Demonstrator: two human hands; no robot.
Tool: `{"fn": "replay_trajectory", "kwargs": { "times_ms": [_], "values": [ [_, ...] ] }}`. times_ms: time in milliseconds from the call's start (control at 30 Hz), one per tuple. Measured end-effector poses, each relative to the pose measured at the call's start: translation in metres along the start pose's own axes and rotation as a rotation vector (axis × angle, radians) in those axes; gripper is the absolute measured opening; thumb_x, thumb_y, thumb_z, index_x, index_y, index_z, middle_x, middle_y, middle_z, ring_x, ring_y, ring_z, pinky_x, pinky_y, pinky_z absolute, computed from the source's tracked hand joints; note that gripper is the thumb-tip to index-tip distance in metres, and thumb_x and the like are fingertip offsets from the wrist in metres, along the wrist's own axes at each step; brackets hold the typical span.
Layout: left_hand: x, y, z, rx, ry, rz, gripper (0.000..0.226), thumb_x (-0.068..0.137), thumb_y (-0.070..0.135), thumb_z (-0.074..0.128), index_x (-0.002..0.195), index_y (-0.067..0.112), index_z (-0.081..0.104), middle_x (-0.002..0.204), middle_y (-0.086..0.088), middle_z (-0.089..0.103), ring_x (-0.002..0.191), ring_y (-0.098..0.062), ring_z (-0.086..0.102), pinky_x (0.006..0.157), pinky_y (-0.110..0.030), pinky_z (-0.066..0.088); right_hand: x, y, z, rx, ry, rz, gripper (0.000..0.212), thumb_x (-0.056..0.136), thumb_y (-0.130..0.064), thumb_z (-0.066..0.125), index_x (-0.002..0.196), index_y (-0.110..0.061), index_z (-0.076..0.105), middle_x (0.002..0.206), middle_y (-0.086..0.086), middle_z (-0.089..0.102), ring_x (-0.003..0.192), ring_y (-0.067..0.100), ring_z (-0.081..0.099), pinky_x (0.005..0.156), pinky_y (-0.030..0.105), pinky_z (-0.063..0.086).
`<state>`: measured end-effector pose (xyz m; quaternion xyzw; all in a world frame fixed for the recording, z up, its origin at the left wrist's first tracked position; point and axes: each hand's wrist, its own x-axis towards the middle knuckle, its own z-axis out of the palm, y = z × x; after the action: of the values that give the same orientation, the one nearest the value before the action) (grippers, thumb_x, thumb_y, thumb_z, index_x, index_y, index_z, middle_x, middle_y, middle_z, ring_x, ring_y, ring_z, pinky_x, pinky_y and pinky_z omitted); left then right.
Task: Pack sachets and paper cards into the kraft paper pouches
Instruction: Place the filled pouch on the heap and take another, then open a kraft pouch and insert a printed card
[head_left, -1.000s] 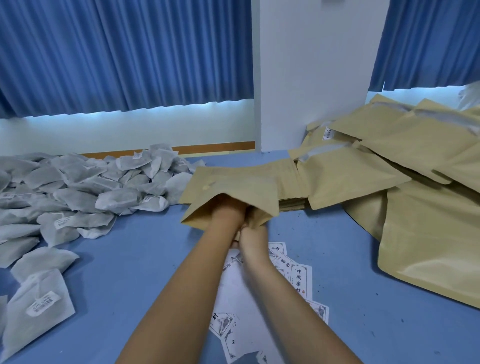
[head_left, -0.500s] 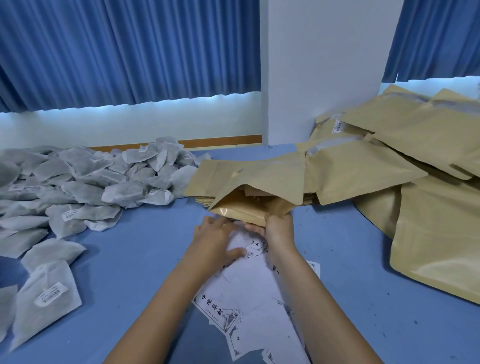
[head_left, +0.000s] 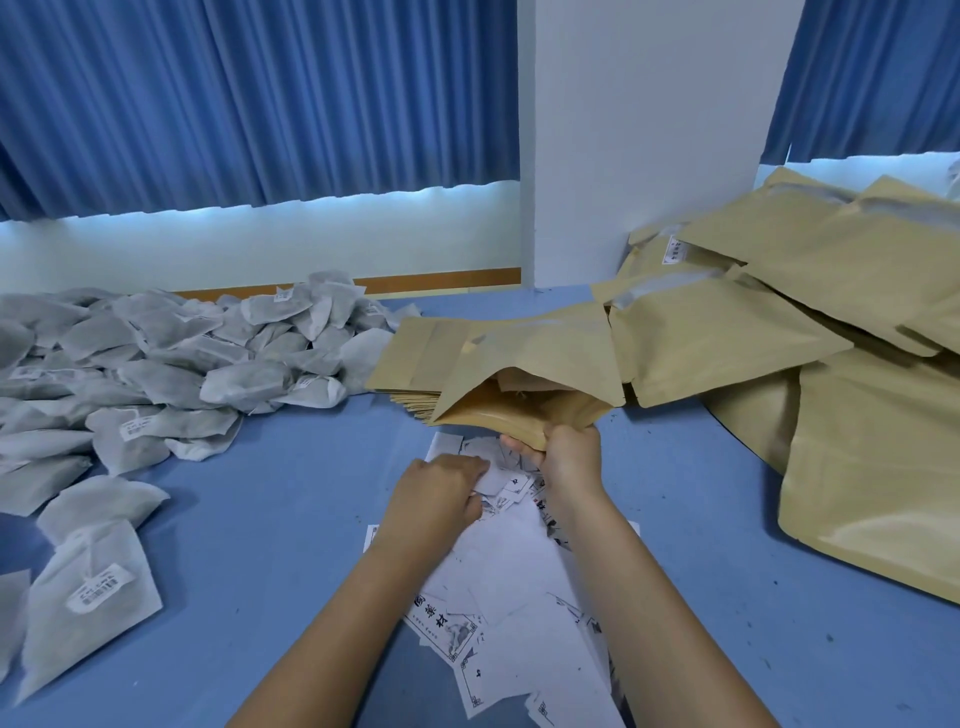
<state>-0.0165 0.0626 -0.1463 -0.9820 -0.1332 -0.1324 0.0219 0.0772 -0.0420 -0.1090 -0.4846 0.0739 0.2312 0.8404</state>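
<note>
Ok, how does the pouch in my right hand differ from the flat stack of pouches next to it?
The held pouch gapes open, showing its glossy inside; the stack lies flat and closed. The right hand grips the held pouch's lower lip; no hand touches the stack. Both are the same kraft brown.

kraft pouches (head_left: 727, 353): matt tan paper, glossy lining
sachets (head_left: 156, 358): grey-white fibrous mesh, paper labels
cards (head_left: 509, 566): smooth white printed paper
table (head_left: 260, 519): matt blue
curtains (head_left: 260, 93): blue cloth
</note>
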Motion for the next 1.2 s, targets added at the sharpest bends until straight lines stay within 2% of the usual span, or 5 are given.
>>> {"fn": "replay_trajectory", "kwargs": {
  "times_ms": [300,500,633,933,1200],
  "values": [
    [-0.005,0.005,-0.016,-0.192,0.147,0.047,0.023,0.094,0.031,0.055,0.083,0.023,0.074,0.090,0.013,0.064,0.089,-0.006,0.048,0.071,-0.022,0.039,0.008,0.001,-0.005,-0.049,-0.050,-0.047,0.018,0.088,0.018,0.042,0.092,0.001,0.046,0.090,0.023,0.050,0.093,0.044,0.060,0.044,0.029,0.056],
    [0.017,0.037,-0.058,-1.860,-0.018,-0.640,0.025,0.101,0.004,0.036,0.094,-0.004,0.059,0.079,-0.018,0.069,0.044,-0.007,0.054,0.039,-0.013,0.040,0.003,0.006,-0.005,-0.124,-0.005,-0.067,0.026,0.087,0.012,0.034,0.084,-0.004,0.054,0.087,0.016,0.063,0.065,0.025,0.065,0.053,0.029,0.058],
    [0.051,0.046,-0.066,-2.229,-0.116,-0.794,0.025,0.100,-0.004,0.028,0.088,-0.009,0.049,0.077,-0.025,0.066,0.045,-0.017,0.062,0.041,-0.017,0.048,-0.001,0.011,-0.003,-0.238,0.003,-0.161,0.026,0.090,0.000,0.040,0.088,-0.013,0.063,0.091,0.015,0.069,0.083,0.030,0.068,0.058,0.033,0.060],
    [0.088,0.035,-0.054,-0.787,0.097,-0.743,0.027,0.094,0.011,0.049,0.120,0.010,0.057,0.119,-0.010,0.059,0.087,-0.015,0.058,0.070,-0.012,0.044,-0.019,0.011,0.007,-0.240,-0.117,-0.181,0.028,0.088,0.007,0.036,0.074,-0.012,0.051,0.047,-0.002,0.060,0.031,0.015,0.053,0.034,0.015,0.039],
    [0.038,0.045,-0.050,0.096,0.152,-0.301,0.011,0.090,0.008,0.047,0.090,0.013,0.056,0.079,-0.004,0.053,0.070,-0.019,0.050,0.055,-0.027,0.029,-0.015,0.007,0.001,-0.278,-0.095,-0.072,0.033,0.083,0.012,0.031,0.062,-0.011,0.044,0.049,0.002,0.050,0.032,0.013,0.045,0.029,0.014,0.029]
  ]
}}
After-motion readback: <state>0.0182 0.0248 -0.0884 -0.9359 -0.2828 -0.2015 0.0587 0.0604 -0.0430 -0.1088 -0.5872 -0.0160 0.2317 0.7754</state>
